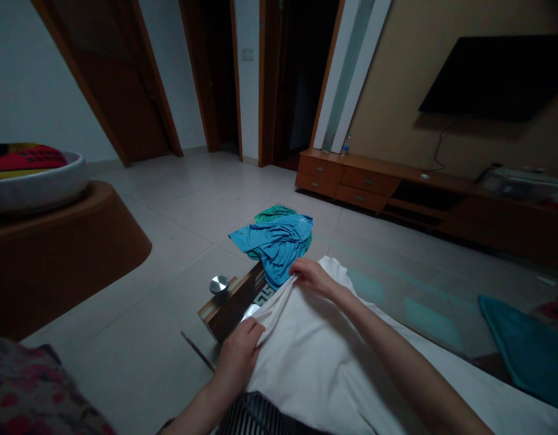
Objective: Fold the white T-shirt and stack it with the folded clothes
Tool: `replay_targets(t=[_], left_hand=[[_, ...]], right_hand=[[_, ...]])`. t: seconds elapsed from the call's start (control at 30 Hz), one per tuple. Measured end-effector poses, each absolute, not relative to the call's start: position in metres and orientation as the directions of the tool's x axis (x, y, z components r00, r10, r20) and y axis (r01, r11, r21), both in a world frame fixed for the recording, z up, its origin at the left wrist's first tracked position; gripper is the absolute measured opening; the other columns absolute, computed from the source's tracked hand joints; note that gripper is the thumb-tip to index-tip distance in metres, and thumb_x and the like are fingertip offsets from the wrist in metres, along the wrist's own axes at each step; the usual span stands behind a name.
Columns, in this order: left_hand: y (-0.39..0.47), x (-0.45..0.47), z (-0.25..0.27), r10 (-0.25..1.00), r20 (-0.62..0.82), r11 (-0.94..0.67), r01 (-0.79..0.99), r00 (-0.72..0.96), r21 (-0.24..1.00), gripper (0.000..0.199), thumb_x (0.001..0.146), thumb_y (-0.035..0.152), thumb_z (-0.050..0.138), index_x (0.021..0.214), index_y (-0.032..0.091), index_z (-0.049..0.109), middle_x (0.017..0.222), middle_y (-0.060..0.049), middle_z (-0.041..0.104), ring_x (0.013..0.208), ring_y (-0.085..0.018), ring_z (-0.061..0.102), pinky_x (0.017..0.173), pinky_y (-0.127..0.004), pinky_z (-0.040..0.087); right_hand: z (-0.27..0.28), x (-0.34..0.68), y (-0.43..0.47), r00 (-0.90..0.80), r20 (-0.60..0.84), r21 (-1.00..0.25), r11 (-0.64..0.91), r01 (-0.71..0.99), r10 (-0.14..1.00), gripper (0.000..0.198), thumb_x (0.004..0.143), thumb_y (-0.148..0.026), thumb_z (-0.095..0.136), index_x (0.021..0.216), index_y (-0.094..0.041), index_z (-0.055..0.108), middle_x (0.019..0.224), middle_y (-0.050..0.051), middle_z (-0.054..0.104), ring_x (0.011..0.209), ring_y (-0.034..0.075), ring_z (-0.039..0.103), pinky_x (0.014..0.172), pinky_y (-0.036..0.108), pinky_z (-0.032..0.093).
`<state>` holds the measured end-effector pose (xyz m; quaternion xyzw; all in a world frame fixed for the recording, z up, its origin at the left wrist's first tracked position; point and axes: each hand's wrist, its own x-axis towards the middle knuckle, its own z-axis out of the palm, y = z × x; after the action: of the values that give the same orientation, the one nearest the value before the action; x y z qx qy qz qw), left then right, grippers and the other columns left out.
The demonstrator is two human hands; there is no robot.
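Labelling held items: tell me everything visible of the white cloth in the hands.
The plain white cloth looks like soft, opaque fabric. The bare left hand grips its left edge, the bare right hand a spot farther out; the stretch between is drawn fairly straight, creased near the grips. The rest spreads loosely to the lower right, out of frame, so full shape is unclear. A crumpled blue cloth lies beyond it.

My left hand [239,351] and right hand [314,278] on cloth [321,356]; clothes pile [281,238] beyond, 12 o'clock; basin [77,181] on stand [74,260], 10 o'clock; cabinet [382,184], 1 o'clock; television [496,78] on wall [396,78] above, 2 o'clock.
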<state>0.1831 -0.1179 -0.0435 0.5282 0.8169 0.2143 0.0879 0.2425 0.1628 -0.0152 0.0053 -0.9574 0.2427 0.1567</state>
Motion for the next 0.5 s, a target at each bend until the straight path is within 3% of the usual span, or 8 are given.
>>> replay_targets(t=[0.13, 0.27, 0.4, 0.5], left_hand=[[-0.117, 0.184, -0.04, 0.893, 0.076, 0.365, 0.812, -0.444, 0.456, 0.033, 0.079, 0.005, 0.047, 0.102, 0.021, 0.063, 0.108, -0.007, 0.061, 0.103, -0.021, 0.056, 0.09, -0.034, 0.046], [-0.122, 0.194, -0.036, 0.935, 0.028, 0.305, 0.841, -0.354, 0.447, 0.025, 0.083, 0.011, 0.048, 0.099, 0.021, 0.063, 0.099, -0.007, 0.064, 0.095, -0.022, 0.059, 0.081, -0.032, 0.046], [-0.129, 0.197, -0.03, 0.937, -0.065, 0.316, 0.75, -0.344, 0.581, 0.019, 0.091, 0.022, 0.043, 0.093, 0.021, 0.062, 0.091, -0.005, 0.068, 0.087, -0.019, 0.062, 0.076, -0.026, 0.045], [-0.134, 0.193, -0.024, 0.922, -0.133, 0.35, 0.635, -0.365, 0.689, 0.03, 0.096, 0.031, 0.036, 0.086, 0.019, 0.062, 0.087, -0.005, 0.069, 0.083, -0.018, 0.063, 0.075, -0.025, 0.046]], right_hand=[[-0.017, 0.241, 0.164, -0.965, 0.254, -0.484, 0.873, -0.065, 0.069, 0.023, 0.074, -0.003, 0.052, 0.084, -0.015, 0.068, 0.086, 0.006, 0.064, 0.08, 0.015, 0.057, 0.071, 0.023, 0.04], [-0.024, 0.239, 0.162, -0.978, 0.149, -0.503, 0.863, 0.051, 0.144, 0.023, 0.076, -0.006, 0.053, 0.089, -0.016, 0.069, 0.084, 0.004, 0.068, 0.076, 0.016, 0.059, 0.069, 0.023, 0.04], [-0.028, 0.241, 0.162, -0.982, 0.096, -0.535, 0.841, 0.085, 0.16, 0.025, 0.081, -0.01, 0.052, 0.099, -0.016, 0.068, 0.094, 0.006, 0.07, 0.082, 0.016, 0.062, 0.073, 0.024, 0.042], [-0.029, 0.24, 0.163, -0.985, 0.085, -0.539, 0.839, 0.079, 0.148, 0.024, 0.086, -0.014, 0.051, 0.101, -0.017, 0.068, 0.098, 0.007, 0.071, 0.087, 0.017, 0.063, 0.077, 0.025, 0.044]])
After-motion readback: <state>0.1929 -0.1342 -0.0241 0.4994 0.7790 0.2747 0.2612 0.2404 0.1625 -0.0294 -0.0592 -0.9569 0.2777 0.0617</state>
